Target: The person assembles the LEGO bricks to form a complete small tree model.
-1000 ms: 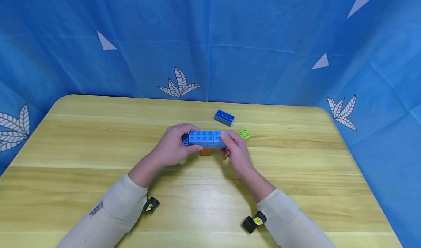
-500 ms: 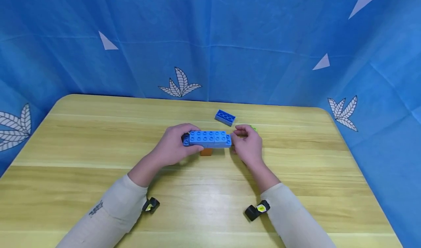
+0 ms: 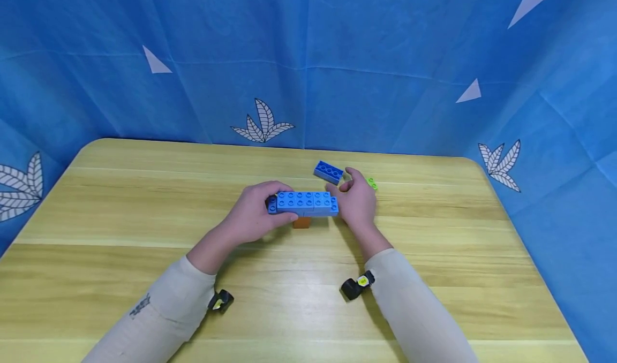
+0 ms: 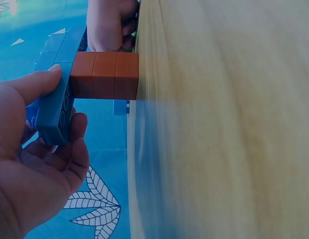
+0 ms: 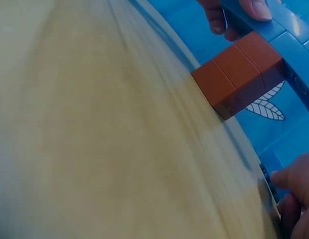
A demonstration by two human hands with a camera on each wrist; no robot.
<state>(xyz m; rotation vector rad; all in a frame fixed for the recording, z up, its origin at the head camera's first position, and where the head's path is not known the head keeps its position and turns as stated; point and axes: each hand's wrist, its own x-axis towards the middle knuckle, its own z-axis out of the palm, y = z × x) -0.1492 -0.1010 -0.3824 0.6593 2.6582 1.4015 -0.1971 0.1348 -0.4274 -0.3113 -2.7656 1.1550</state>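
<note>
A blue brick beam (image 3: 303, 201), two layers high, lies across a column of several stacked orange-brown bricks (image 4: 104, 75) that stands upright on the table. My left hand (image 3: 257, 213) grips the beam's left end, its thumb on the near side and fingers curled behind. Just past the beam's right end, my right hand (image 3: 358, 202) reaches to a loose blue brick (image 3: 329, 172), its thumb and forefinger spread at the brick's near right end. That brick lies with its hollow, tubed underside up. Partly hidden behind the right hand is a lime green studded brick (image 3: 371, 183).
The wooden table (image 3: 144, 277) ends at a blue curtain (image 3: 385, 84) printed with white leaves and triangles. Black wrist straps with small devices hang below both sleeves, over the table.
My right hand has let go of the beam's right end, swung right, then moved forward to the loose blue brick. The left hand keeps its grip in the same place.
</note>
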